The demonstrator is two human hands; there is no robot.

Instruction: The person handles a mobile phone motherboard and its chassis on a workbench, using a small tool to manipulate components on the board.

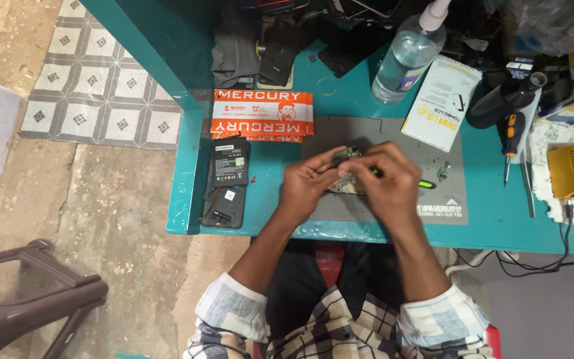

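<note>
Over the grey mat point(393, 133), the left hand point(305, 183) pinches a small circuit part point(348, 157) steady while the right hand point(388, 181), closed on a green-tipped tool point(425, 184), works it; beyond, a black phone point(226, 189), orange packet point(262, 114) and bottle point(406, 56) lie on the table point(499, 213).

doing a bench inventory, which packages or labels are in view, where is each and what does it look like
Orange packet: flat, white lettering, at the mat's far left.
White packet: rectangular, yellow print, beside the spray bottle.
Black battery: white label, left of the left hand.
Bottle label: blue and yellow, on the clear spray bottle.
</note>
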